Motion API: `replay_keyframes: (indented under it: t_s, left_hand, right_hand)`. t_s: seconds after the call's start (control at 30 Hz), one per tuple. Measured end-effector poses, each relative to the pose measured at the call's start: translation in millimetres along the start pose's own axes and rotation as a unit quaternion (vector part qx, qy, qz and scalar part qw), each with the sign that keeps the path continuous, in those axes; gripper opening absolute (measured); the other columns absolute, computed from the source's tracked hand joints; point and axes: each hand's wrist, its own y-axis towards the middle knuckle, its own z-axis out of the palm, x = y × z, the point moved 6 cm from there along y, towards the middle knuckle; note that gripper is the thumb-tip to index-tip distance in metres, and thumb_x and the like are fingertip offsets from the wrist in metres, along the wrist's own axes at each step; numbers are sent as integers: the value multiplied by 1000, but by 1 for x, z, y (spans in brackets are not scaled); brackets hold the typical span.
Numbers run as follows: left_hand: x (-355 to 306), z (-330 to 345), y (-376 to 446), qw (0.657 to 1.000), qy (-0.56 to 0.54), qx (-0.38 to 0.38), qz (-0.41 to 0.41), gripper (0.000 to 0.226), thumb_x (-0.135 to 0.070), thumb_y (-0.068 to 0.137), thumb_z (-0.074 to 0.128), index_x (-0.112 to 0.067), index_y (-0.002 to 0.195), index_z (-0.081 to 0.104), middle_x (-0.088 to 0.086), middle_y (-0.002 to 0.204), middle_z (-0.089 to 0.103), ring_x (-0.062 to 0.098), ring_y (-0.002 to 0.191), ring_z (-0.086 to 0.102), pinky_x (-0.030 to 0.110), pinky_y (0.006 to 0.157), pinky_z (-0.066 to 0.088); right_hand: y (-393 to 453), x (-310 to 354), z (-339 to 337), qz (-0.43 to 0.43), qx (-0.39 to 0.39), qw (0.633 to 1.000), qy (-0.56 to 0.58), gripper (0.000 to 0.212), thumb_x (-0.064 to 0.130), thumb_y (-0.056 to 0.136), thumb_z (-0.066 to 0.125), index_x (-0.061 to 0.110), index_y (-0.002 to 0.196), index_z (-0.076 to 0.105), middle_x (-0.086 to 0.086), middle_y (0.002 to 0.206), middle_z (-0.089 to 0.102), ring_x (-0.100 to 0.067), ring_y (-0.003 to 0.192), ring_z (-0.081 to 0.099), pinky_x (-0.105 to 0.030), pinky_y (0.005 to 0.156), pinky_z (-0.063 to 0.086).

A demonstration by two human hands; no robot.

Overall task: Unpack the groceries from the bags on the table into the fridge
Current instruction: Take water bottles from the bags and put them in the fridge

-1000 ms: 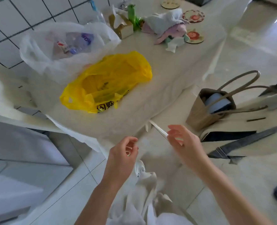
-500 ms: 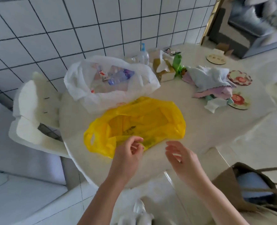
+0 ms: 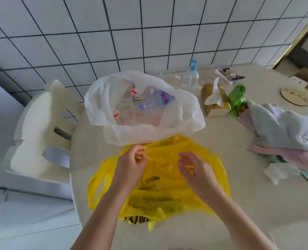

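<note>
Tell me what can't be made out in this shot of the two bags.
- Yellow bag contents: head view, tinted plastic and both hands cover them.
- White bag items: only a bottle reads; the rest is veiled by plastic.
- Fridge: out of frame.
- Cloth pile: cut off by the right edge.

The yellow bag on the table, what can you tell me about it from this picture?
The yellow bag is thin, see-through plastic, crumpled and lying flat on the pale table near its front edge. It has a cut-out handle loop at its left side and dark printing near the bottom. Dim shapes show through it, too vague to name. Its far edge meets the white bag. The left hand pinches its plastic near the top; the right hand hovers over it with curled fingers.
</note>
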Motion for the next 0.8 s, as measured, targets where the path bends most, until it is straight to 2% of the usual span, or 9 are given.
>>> replay_keyframes:
  t_s: [0.17,0.23,0.33,0.5,0.6,0.67,0.73,0.8]
  left_hand:
    - [-11,1,76,999,46,-8,-28,16,-17,93,58,-19,106,67,-4,91,65,7,77,57,13,67,39]
    - [-10,-1,103,997,66,-5,-48,19,-17,93,56,-18,110,66,-2,99,67,10,84,58,19,74,41]
    - [-7,-1,143,992,108,3,-71,26,-16,95,53,-14,120,61,1,119,63,10,99,55,19,82,38]
    - [26,4,202,971,201,7,-128,30,-16,93,54,-13,123,52,4,128,52,20,114,49,29,92,42]
    - [50,2,222,944,279,4,-177,36,-14,93,50,-9,128,46,10,131,47,28,120,45,37,99,42]
    - [61,-1,229,924,327,-6,-196,43,-16,91,51,-10,133,43,10,130,48,29,117,46,38,95,45]
    - [74,-3,234,906,367,-19,-213,50,-23,89,55,-10,136,40,10,128,50,29,116,47,38,92,47]
    - [86,-3,239,888,392,-13,-240,58,-30,90,56,-5,138,35,12,130,49,29,119,46,37,92,45]
  right_hand:
    - [88,2,-11,-16,46,998,-35,29,20,92,60,19,121,58,5,109,65,-10,104,60,-31,92,50]
    - [124,4,-10,-16,73,996,-48,29,21,93,58,18,122,57,4,113,63,-12,107,58,-30,94,48]
    - [177,11,-6,-44,94,989,-104,30,23,94,58,18,124,55,2,117,62,-15,106,58,-27,91,46]
    - [253,22,12,-121,105,969,-189,38,22,94,57,14,130,49,-3,127,57,-22,115,54,-32,98,42]
    - [294,17,33,-146,130,946,-258,45,18,93,56,11,136,44,-10,135,48,-30,124,44,-36,102,35]
    - [319,12,45,-167,131,924,-316,46,15,90,56,9,134,45,-12,133,46,-34,122,42,-38,96,37]
    - [336,9,56,-206,126,896,-372,45,7,81,62,7,125,53,-14,126,51,-38,113,49,-40,88,44]
    - [354,5,62,-233,116,884,-389,49,-2,67,69,6,115,61,-18,119,58,-43,99,58,-44,81,50]
